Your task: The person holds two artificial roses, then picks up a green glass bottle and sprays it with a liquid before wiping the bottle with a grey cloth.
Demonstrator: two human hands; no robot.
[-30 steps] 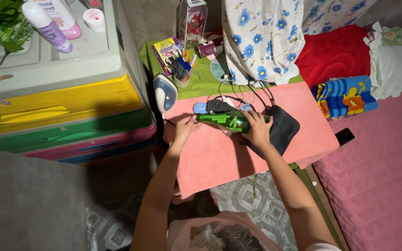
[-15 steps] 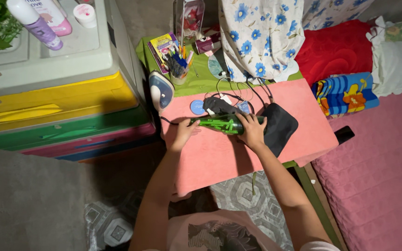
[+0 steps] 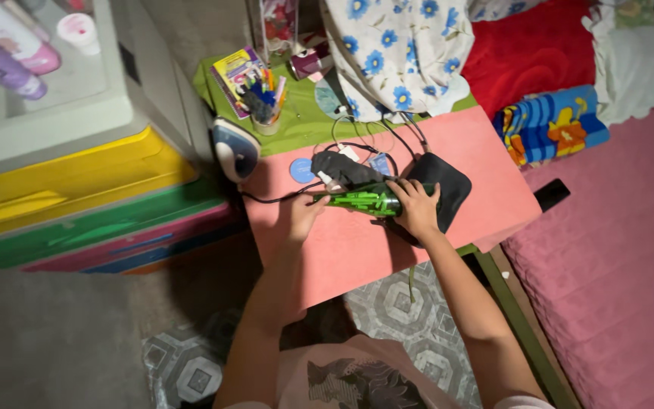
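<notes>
Two hands hold one green gadget [image 3: 357, 201] lying flat on the pink table [image 3: 486, 174]: left hand [image 3: 306, 214] pinches its 9 o'clock end, right hand [image 3: 416, 208] curls over its 3 o'clock end. One black pouch [image 3: 444, 185] lies at 3 o'clock, touching the right hand, and one iron [image 3: 235, 149] stands at 10 o'clock.

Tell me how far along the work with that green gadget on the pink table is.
Done: the green gadget lies flat on the pink table, beside a black pouch. In hand: the left hand steadies its left end, the right hand covers its right end. Left: black cables lie loose behind it; whether it is opened or connected cannot be told.
</notes>
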